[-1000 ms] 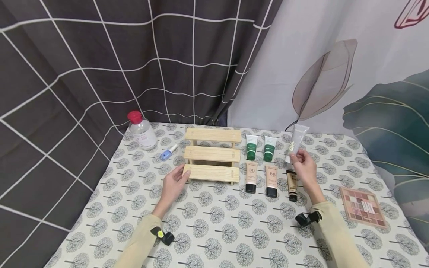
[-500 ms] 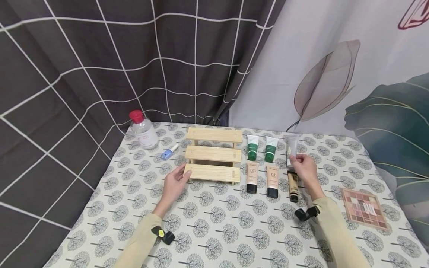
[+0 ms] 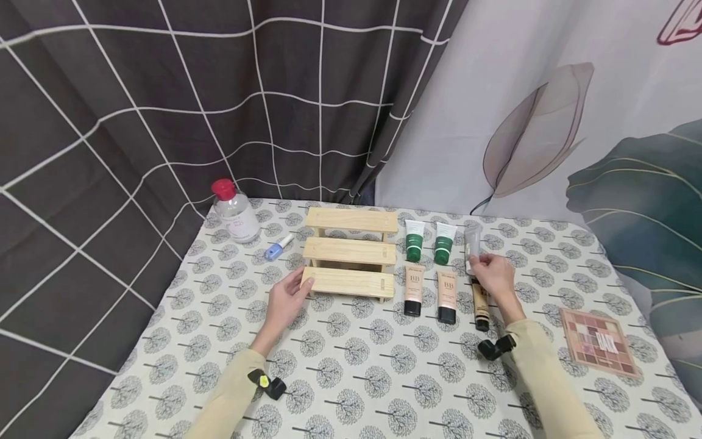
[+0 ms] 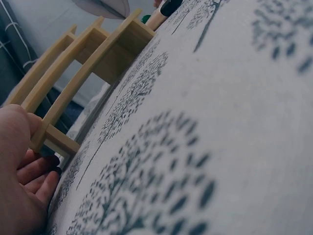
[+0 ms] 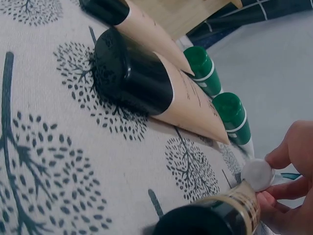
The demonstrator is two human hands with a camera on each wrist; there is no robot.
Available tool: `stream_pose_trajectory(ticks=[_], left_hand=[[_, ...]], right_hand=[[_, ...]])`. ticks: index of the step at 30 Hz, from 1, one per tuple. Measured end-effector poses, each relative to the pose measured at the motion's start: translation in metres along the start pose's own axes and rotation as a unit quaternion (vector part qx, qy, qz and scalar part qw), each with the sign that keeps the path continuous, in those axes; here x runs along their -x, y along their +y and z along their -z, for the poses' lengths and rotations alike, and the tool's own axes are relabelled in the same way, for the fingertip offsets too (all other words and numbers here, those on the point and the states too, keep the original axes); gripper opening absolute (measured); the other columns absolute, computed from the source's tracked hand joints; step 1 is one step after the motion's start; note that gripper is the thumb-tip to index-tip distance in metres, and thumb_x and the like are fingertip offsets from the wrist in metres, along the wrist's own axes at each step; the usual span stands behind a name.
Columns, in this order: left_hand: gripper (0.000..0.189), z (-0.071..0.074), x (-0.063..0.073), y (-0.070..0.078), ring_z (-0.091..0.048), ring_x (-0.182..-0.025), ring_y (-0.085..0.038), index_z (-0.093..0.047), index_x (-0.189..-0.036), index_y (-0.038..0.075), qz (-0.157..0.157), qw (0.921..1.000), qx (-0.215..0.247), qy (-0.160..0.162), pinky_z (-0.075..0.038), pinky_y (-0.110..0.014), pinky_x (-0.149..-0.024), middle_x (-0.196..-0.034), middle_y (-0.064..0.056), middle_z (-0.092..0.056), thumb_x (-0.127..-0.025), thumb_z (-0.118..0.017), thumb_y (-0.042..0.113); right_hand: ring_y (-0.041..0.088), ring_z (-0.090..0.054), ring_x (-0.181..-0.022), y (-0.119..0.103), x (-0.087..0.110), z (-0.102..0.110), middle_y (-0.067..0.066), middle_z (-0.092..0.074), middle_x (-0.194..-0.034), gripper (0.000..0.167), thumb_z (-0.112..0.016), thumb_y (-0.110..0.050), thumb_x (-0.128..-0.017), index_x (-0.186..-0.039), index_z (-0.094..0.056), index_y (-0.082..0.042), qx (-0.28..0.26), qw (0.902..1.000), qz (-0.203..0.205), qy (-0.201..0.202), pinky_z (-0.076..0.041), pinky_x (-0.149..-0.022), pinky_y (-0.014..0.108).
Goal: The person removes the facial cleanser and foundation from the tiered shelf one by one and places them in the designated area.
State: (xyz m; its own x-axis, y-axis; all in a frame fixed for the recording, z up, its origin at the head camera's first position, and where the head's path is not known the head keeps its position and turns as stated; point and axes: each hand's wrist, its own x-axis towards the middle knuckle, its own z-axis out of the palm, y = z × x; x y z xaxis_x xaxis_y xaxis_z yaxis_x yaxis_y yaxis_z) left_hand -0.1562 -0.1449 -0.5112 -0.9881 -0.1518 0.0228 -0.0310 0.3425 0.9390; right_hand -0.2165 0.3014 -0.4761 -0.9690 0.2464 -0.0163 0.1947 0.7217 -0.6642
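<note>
On the left, a three-step wooden display rack (image 3: 348, 252) stands on the cloth. My left hand (image 3: 285, 299) grips the left end of its lowest step, thumb over the plank and fingers under it in the left wrist view. My right hand (image 3: 496, 277) pinches a grey squeeze tube (image 3: 472, 240) near its white cap (image 5: 257, 175); the tube lies behind a gold-and-black tube (image 3: 481, 305). Beside it are two BB cream tubes (image 3: 414, 286) with black caps. Two white-and-green tubes (image 3: 415, 241) lie behind those.
A pink makeup palette (image 3: 599, 341) lies at the right. A clear bottle (image 3: 241, 224) with a red cap stands at the back left, near a small blue-and-white bottle (image 3: 276, 249). Curtains (image 3: 219, 110) rise behind the table.
My right hand has lowered the grey tube from a raised, tilted position toward the cloth and shifted it slightly left, into line with the green tubes. My left hand stays on the rack.
</note>
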Motion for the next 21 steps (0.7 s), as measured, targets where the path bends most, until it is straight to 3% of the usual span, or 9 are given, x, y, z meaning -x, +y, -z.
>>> stream_pose_trajectory(ticks=[3, 7, 14, 21], left_hand=[[0.055, 0.000, 0.000, 0.001, -0.061, -0.129, -0.034, -0.055, -0.143, 0.003, -0.006, 1.0000, 0.002, -0.002, -0.054, -0.032, -0.107, -0.142, -0.021, -0.060, -0.096, -0.071, 0.027], [0.055, 0.001, -0.001, 0.001, -0.062, -0.129, -0.034, -0.055, -0.143, 0.003, -0.006, 1.0000, 0.002, -0.003, -0.055, -0.031, -0.106, -0.142, -0.021, -0.060, -0.096, -0.071, 0.028], [0.056, 0.004, -0.002, 0.001, -0.060, -0.130, -0.034, -0.053, -0.144, 0.004, 0.004, 0.9999, -0.006, -0.012, -0.054, -0.032, -0.108, -0.143, -0.021, -0.058, -0.097, -0.070, 0.028], [0.059, 0.014, -0.001, 0.013, -0.055, -0.136, -0.037, -0.043, -0.151, 0.002, 0.002, 0.9970, -0.042, -0.065, -0.050, -0.039, -0.113, -0.150, -0.023, -0.050, -0.102, -0.062, 0.029]], right_hand=[[0.017, -0.059, -0.060, 0.000, 0.001, 0.000, 0.031, -0.071, -0.099, 0.048, -0.055, -0.030, -0.101, -0.119, -0.064, 0.014, 0.001, 1.0000, 0.001, 0.004, -0.051, -0.047, 0.024], [0.027, -0.065, -0.074, 0.001, 0.002, 0.001, 0.031, -0.070, -0.109, 0.049, -0.052, -0.030, -0.102, -0.125, -0.062, 0.012, 0.011, 0.9999, -0.007, 0.003, -0.052, -0.059, 0.025], [0.041, -0.065, -0.096, 0.002, 0.007, 0.003, 0.031, -0.069, -0.114, 0.051, -0.049, -0.031, -0.103, -0.128, -0.060, 0.013, 0.012, 0.9999, -0.009, 0.008, -0.057, -0.085, 0.048], [0.038, -0.065, -0.092, -0.006, 0.020, 0.011, 0.031, -0.068, -0.112, 0.050, -0.051, -0.028, -0.104, -0.130, -0.056, 0.014, 0.009, 0.9995, 0.030, 0.006, -0.056, -0.078, 0.042]])
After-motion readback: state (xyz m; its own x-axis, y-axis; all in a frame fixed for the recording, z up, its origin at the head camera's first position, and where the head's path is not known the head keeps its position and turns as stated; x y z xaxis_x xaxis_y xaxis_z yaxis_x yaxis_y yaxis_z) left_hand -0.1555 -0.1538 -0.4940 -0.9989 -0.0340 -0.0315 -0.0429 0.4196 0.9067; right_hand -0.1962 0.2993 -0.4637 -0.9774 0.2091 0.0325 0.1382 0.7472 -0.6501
